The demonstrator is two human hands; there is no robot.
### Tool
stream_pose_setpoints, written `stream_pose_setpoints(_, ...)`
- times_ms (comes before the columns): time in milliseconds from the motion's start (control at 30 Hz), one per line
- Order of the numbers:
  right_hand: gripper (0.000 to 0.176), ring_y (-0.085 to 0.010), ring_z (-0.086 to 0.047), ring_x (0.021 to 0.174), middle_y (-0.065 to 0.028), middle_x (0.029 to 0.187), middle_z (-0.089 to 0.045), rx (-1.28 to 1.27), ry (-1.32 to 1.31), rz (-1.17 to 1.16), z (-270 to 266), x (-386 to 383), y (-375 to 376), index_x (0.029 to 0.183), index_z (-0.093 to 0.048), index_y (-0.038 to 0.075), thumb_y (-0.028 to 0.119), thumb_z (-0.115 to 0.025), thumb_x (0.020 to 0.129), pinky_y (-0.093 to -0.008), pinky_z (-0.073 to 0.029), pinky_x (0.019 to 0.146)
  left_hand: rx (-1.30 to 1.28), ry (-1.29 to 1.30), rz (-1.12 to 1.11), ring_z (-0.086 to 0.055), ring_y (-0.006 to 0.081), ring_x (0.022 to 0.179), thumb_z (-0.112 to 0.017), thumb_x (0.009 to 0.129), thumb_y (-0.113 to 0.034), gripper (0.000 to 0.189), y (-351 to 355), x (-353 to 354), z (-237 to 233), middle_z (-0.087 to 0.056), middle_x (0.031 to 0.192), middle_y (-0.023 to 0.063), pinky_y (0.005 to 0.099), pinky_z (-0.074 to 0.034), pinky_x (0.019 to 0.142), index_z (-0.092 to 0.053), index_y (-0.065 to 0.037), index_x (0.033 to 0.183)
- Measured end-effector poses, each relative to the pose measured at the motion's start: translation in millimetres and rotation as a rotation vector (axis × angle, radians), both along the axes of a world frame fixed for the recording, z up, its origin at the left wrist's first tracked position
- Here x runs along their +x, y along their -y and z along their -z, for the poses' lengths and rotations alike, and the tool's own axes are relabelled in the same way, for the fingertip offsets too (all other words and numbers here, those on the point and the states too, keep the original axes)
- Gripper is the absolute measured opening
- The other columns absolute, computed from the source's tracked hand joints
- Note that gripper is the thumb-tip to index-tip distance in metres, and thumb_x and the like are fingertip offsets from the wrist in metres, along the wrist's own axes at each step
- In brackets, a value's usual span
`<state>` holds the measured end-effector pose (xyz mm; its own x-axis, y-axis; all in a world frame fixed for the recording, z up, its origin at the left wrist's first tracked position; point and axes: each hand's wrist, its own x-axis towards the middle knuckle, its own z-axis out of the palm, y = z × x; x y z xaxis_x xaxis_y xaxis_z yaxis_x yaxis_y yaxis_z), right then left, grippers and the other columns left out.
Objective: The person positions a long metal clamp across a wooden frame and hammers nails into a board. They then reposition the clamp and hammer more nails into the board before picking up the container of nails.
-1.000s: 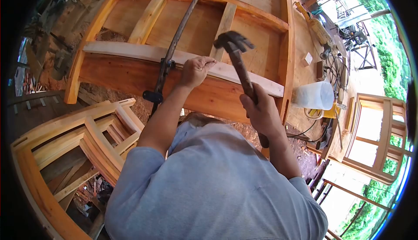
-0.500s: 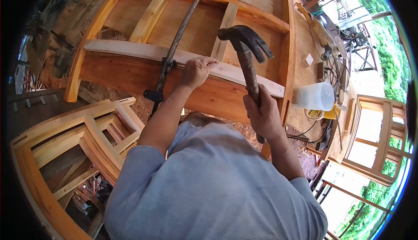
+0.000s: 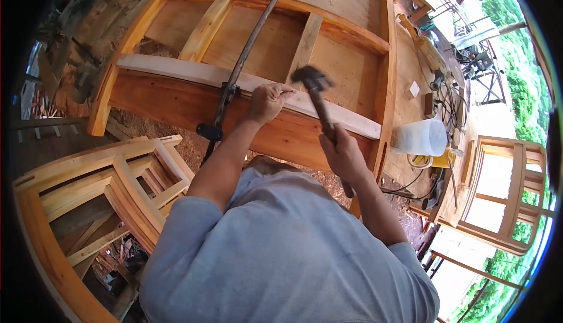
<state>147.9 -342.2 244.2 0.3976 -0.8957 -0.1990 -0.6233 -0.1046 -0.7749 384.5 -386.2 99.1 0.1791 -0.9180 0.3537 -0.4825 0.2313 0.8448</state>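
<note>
My right hand (image 3: 344, 154) is wrapped round the handle of a claw hammer (image 3: 319, 101). The hammer's dark head, smeared by motion, hangs over a pale wooden strip (image 3: 334, 114) just right of my other hand. Pinched at the fingertips, my left hand (image 3: 270, 101) rests on that strip; whatever small thing is between the fingers is too small to make out. The strip lies along the front rail of a large orange-brown wooden frame (image 3: 176, 101). Left of my left hand, a long metal bar clamp (image 3: 243, 53) crosses the frame and the strip.
A slatted wooden frame (image 3: 126, 170) stands at the lower left. On the bench at right are a translucent plastic container (image 3: 423, 138), a small white block (image 3: 413, 89) and tangled cables (image 3: 451, 97). Another wooden frame (image 3: 509, 188) stands at far right. Wood shavings cover the floor.
The hammer head has come down and slightly left, towards the pale strip near my left hand. My right hand has moved a little left with it. My left hand keeps its pinch on the strip.
</note>
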Motion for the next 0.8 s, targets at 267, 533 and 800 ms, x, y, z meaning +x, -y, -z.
stream_pose_setpoints(267,0.016,-0.0081,-0.055,0.058,-0.0018,0.071,-0.056,0.05,0.301,0.115,-57,4,2,0.1,-0.055,0.001,0.017,-0.057,0.098,-0.0257,-0.045,0.052,0.031,-0.414,-0.387,-0.065,0.025,0.06,-0.067,0.085,-0.019,0.019,40,22,-9,-0.069,0.07,0.0146,0.0365,-0.047,0.057,-0.073,-0.002,0.081)
stream_pose_setpoints(533,0.017,-0.0154,-0.055,0.059,-0.0095,0.067,-0.058,-0.222,0.602,0.0,-37,1,-6,0.099,-0.052,0.0,0.017,-0.051,0.097,-0.0284,-0.042,0.052,0.194,-0.03,-0.492,-0.063,0.05,0.083,-0.045,0.087,-0.028,0.037,80,21,-12,-0.064,0.081,0.0313,0.0521,-0.052,0.075,-0.06,0.003,0.074)
stream_pose_setpoints(800,0.017,-0.0116,-0.053,0.059,-0.0072,0.072,-0.059,0.102,0.155,0.06,-53,1,10,0.103,-0.055,0.002,0.019,-0.054,0.1,-0.028,-0.044,0.054,0.087,-0.055,-0.459,-0.063,0.0442,0.083,-0.049,0.089,-0.025,0.03,93,36,14,-0.064,0.083,0.0268,0.051,-0.049,0.077,-0.057,0.002,0.079)
